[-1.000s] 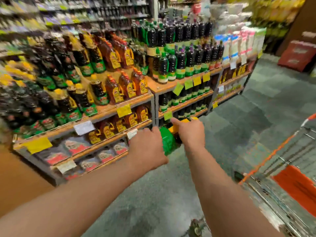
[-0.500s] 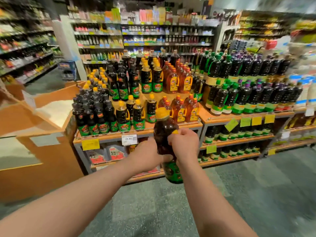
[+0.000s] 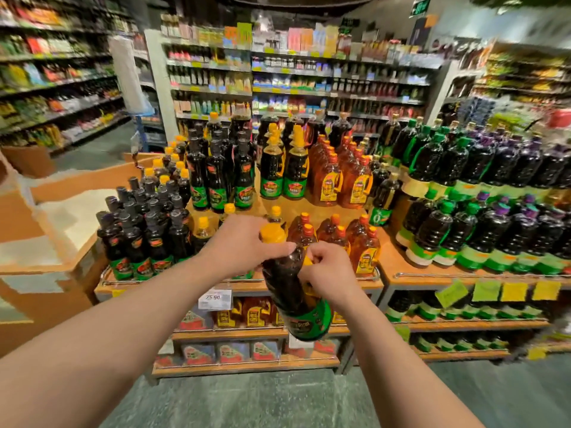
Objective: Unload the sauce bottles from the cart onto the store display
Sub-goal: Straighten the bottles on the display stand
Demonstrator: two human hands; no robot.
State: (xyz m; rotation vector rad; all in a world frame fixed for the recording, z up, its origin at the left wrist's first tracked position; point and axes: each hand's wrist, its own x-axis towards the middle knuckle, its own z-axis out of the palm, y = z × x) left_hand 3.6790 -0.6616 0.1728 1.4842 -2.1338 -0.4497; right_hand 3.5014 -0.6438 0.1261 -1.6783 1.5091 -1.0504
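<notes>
Both hands hold one dark sauce bottle [image 3: 289, 285] in the air in front of the store display [image 3: 309, 285], above the front edge of its lower tier. The bottle has a yellow cap and a green label near its base, and it leans with the cap toward the left. The left hand [image 3: 244, 245] wraps the neck just under the cap, its grip closed with the fingers curled across the bottle's shoulder. The right hand [image 3: 327, 270] has its grip closed on the yellow handle at the bottle's side, fingers curled tight. Behind the bottle, on the lower tier, stand amber bottles [image 3: 355, 239] with red caps, and to their left a block of dark bottles [image 3: 145, 230] with black caps. On the upper tier are taller dark bottles with green labels [image 3: 284, 168] and more amber ones. To the right a second shelf carries dark bottles with green caps [image 3: 438, 230]. A white price tag [image 3: 214, 298] hangs on the shelf edge below the left wrist. Store aisles [image 3: 293, 75] fill the background, blurred.
</notes>
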